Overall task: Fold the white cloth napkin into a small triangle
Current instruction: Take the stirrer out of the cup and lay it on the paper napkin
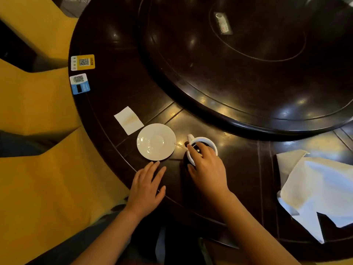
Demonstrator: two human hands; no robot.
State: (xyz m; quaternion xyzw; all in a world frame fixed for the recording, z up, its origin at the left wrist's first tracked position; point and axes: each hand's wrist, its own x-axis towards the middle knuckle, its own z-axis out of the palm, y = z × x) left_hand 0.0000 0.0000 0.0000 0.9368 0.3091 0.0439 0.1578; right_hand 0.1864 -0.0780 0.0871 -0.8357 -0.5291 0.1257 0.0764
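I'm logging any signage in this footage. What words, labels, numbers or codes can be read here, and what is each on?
No text is legible in this view.
Yellow and white sticker on the table edge: a QR code, print too blurred to read.
Blue and white sticker just below it: a QR code, print too blurred.
Card on the turntable: marks too small and blurred.
White paper slip beside the saucer: no print visible.

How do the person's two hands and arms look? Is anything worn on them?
Both forearms are bare, with no sleeves in view. The left hand and right hand wear no gloves, and no ring, watch or bracelet shows.
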